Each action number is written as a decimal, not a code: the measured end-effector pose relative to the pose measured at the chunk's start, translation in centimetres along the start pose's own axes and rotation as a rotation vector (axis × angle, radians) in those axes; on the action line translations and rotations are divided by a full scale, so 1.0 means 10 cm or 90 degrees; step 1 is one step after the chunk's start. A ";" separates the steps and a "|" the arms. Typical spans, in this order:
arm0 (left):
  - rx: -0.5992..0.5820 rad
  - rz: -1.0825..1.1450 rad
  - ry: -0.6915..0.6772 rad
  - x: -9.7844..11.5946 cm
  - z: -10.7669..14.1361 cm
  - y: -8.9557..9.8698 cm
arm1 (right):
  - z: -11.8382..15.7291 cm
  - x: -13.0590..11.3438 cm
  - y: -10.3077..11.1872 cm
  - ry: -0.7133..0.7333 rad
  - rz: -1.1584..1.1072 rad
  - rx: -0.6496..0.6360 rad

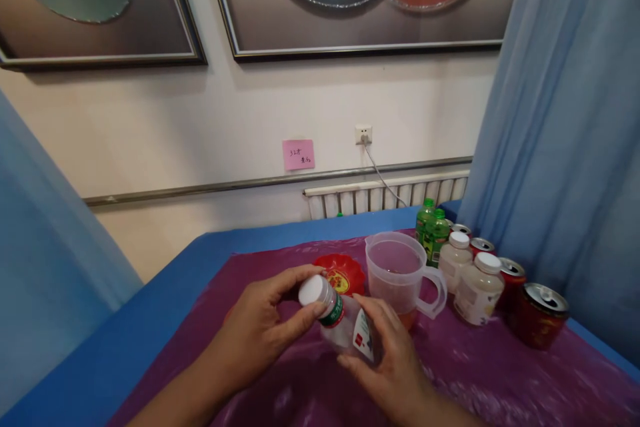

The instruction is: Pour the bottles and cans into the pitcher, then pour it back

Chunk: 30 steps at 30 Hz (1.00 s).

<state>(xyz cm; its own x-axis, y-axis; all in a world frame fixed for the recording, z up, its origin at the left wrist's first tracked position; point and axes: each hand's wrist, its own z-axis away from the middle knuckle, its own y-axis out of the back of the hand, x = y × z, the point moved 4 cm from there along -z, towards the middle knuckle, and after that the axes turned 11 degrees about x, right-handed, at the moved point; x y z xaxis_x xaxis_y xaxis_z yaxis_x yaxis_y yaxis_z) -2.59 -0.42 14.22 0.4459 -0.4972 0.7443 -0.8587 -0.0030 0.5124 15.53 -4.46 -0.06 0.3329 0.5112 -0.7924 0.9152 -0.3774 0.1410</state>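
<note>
A clear plastic bottle (pixel 345 330) is held tilted above the table, its white cap (pixel 312 290) toward the upper left. Green and red bands circle its neck, and a white label is on its side. My left hand (pixel 265 320) pinches the capped end, thumb on the near side and fingers behind. My right hand (pixel 395 360) is wrapped round the bottle's body. Just behind lies a red scalloped dish (pixel 353 270), partly hidden by the bottle and hands. A translucent measuring jug (pixel 393 280) with some amber liquid low inside stands beyond my right hand.
On the right stand green-capped bottles (pixel 435 237), white-capped bottles (pixel 479 290) and several red cans (pixel 540 317). Purple plastic sheeting (pixel 500 380) covers the blue table (pixel 165 293). Blue curtains (pixel 560 113) hang at both sides; a radiator (pixel 345 200) is on the wall behind.
</note>
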 end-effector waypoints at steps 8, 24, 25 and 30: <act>-0.186 0.109 -0.011 0.19 0.00 0.02 | 0.04 0.02 0.09 -0.070 -0.214 -0.092; -0.186 0.517 0.097 0.06 0.19 -0.39 | 0.22 -0.12 -0.08 -0.344 -0.608 -0.319; -0.203 0.570 0.117 0.06 0.20 -0.41 | 0.24 -0.12 -0.10 -0.360 -0.625 -0.335; -0.111 0.604 0.152 0.02 0.16 -0.48 | 0.27 -0.08 -0.14 -0.330 -0.586 -0.302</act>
<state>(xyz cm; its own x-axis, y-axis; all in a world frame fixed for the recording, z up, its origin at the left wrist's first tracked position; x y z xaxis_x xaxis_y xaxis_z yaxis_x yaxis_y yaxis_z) 1.22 -1.84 11.22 -0.3515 -0.0397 0.9353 -0.8455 0.4425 -0.2990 13.36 -6.38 -1.24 -0.5363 0.0225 -0.8437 0.7929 0.3561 -0.4945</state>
